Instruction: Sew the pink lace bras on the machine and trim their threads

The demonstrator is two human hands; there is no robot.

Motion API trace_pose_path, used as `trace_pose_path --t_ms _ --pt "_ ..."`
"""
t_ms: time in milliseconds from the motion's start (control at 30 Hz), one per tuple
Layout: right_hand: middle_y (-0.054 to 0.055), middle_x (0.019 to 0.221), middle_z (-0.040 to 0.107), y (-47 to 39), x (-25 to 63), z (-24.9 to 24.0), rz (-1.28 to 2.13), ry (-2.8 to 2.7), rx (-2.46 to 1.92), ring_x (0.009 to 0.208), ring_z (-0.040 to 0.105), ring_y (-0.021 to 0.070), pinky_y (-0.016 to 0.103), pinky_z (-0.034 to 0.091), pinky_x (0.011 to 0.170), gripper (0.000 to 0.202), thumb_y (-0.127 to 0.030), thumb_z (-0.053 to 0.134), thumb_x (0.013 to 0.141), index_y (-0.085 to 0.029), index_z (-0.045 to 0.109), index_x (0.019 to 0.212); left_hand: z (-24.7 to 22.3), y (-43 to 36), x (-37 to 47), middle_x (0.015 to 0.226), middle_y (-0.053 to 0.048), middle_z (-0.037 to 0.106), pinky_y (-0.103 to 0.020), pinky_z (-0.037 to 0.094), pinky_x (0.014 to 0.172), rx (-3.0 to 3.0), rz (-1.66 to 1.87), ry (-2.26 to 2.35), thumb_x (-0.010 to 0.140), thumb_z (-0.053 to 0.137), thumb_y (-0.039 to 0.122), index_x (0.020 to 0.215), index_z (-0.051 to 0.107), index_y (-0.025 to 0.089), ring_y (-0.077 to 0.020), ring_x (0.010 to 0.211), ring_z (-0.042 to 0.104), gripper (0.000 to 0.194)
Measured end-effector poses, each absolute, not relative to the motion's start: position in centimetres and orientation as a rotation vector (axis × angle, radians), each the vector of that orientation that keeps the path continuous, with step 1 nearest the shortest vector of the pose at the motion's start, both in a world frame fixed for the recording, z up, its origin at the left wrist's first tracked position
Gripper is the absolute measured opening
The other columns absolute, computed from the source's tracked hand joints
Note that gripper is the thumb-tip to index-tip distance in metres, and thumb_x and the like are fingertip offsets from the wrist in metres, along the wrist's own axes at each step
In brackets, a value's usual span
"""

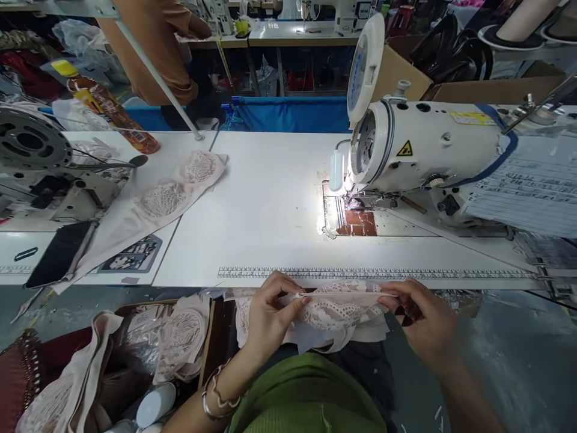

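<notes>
A pale pink lace garment piece lies across the lap at the table's front edge. My left hand pinches its upper edge between thumb and fingers. At the right end of the same edge, my right hand is closed on the fabric, and the edge runs fairly straight between both hands. Beyond them, past the ruler strip on the table, stands a white sewing machine with its needle area lit.
On the white table, another lace piece lies at left, near a tilted bottle and a second machine. A box of lace pieces sits below left. Another person is behind the table.
</notes>
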State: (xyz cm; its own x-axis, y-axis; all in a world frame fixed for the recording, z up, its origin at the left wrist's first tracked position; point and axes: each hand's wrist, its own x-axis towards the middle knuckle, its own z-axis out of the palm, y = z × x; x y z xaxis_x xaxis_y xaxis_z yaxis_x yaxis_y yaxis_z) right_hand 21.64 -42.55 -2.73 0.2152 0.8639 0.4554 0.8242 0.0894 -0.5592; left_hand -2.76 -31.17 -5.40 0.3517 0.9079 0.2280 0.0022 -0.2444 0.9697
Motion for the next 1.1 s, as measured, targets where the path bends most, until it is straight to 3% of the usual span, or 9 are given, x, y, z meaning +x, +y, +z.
trace_pose_path --t_ms 133,400,467,567,667,733,867,1000,1100 --pt "0.001 0.072 0.069 -42.1 22.4 -1.5 0.214 -1.642 -1.617 0.055 0.06 0.0158 0.03 0.044 0.048 0.015 -0.024 0.063 0.098 -0.028 0.07 0.086 -5.3 -31.2 -2.7 0.078 -0.004 0.066 -0.028 0.052 0.067 1.508 1.049 0.829 0.082 0.082 0.031 0.076 0.072 0.02 -0.0171 0.077 0.063 0.017" --pt "0.001 0.058 0.058 -42.3 24.7 2.0 0.924 -1.552 -1.352 0.05 0.052 0.0161 0.03 0.043 0.046 0.03 -0.045 0.069 0.094 -0.027 0.068 0.07 -3.1 -30.1 -3.7 0.083 -0.004 0.065 -0.028 0.052 0.069 1.485 0.674 0.519 0.086 0.08 0.033 0.078 0.065 0.017 -0.0156 0.078 0.062 0.022" --pt "0.002 0.058 0.057 -42.2 24.0 2.3 1.0 -1.547 -1.337 0.05 0.049 0.016 0.029 0.04 0.044 0.031 -0.045 0.068 0.094 -0.026 0.068 0.069 -2.2 -29.9 -3.5 0.099 -0.008 0.065 -0.032 0.053 0.08 1.631 0.502 0.426 0.082 0.082 0.038 0.093 0.065 0.018 -0.0197 0.093 0.063 0.028" --pt "0.002 0.066 0.06 -41.6 21.8 2.2 1.036 -1.621 -1.411 0.055 0.051 0.0146 0.027 0.039 0.046 0.024 -0.035 0.069 0.093 -0.024 0.068 0.072 -1.4 -30.5 -2.1 0.118 -0.013 0.062 -0.036 0.051 0.092 1.838 0.382 0.253 0.075 0.088 0.04 0.118 0.061 0.018 -0.0253 0.112 0.058 0.055" --pt "0.001 0.07 0.06 -41.3 19.9 1.5 1.008 -1.684 -1.473 0.059 0.053 0.0141 0.025 0.041 0.05 0.022 -0.029 0.064 0.094 -0.023 0.064 0.073 -1.8 -31.8 -0.5 0.095 -0.007 0.064 -0.029 0.05 0.082 1.868 0.457 0.207 0.093 0.07 0.028 0.096 0.065 0.018 -0.0187 0.093 0.06 0.012" --pt "0.0 0.07 0.059 -41.5 19.7 0.9 0.976 -1.674 -1.502 0.057 0.051 0.0136 0.024 0.04 0.049 0.018 -0.033 0.063 0.095 -0.024 0.063 0.08 -2.2 -32.3 0.2 0.082 -0.004 0.059 -0.025 0.046 0.071 1.817 0.536 0.253 0.098 0.061 0.023 0.081 0.062 0.018 -0.0151 0.078 0.057 0.018" --pt "0.0 0.077 0.063 -42.4 21.2 -0.3 0.897 -1.624 -1.53 0.055 0.049 0.0128 0.024 0.041 0.047 0.023 -0.044 0.072 0.09 -0.024 0.061 0.093 -2.8 -31.9 0.5 0.076 -0.003 0.055 -0.024 0.041 0.061 1.687 0.602 0.364 0.097 0.062 0.031 0.074 0.061 0.017 -0.0135 0.07 0.053 0.027" --pt "0.002 0.086 0.068 -42.6 22.2 -0.9 0.904 -1.693 -1.458 0.057 0.052 0.0116 0.024 0.044 0.051 0.012 -0.035 0.069 0.095 -0.025 0.063 0.096 -2.8 -31.4 0.5 0.075 -0.003 0.055 -0.024 0.039 0.061 1.661 0.608 0.375 0.097 0.063 0.034 0.073 0.061 0.016 -0.0128 0.069 0.051 0.03" --pt "0.006 0.093 0.07 -42.2 22.0 -0.8 0.888 -1.705 -1.389 0.067 0.062 0.0153 0.026 0.05 0.057 0.009 -0.032 0.061 0.1 -0.025 0.067 0.097 -2.8 -31.4 0.5 0.076 -0.002 0.054 -0.023 0.039 0.061 1.664 0.601 0.369 0.097 0.064 0.031 0.074 0.063 0.017 -0.0126 0.07 0.051 0.026"
